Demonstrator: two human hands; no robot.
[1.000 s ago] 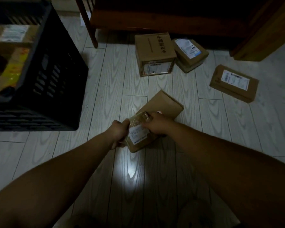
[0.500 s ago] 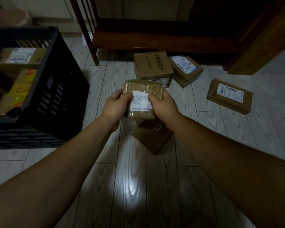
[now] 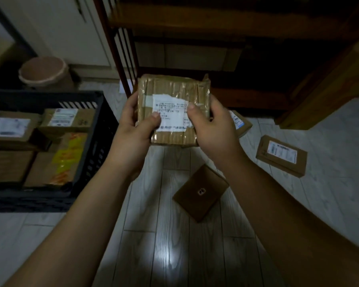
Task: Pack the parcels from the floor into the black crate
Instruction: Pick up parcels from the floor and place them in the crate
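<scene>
Black crate point(image 3: 87, 154) already holds several boxes; both the left hand point(image 3: 136, 129) and right hand point(image 3: 210, 125) grip a taped parcel point(image 3: 174, 90) aloft, with at least three parcels left on the floor point(image 3: 153, 255).

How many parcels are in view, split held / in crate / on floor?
held parcel: 1
crate parcels, inside black crate: 4 visible
floor parcels: 3 visible, one partly hidden
Total: 8

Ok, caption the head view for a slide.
Left hand and right hand hold a taped parcel near the black crate.
</scene>
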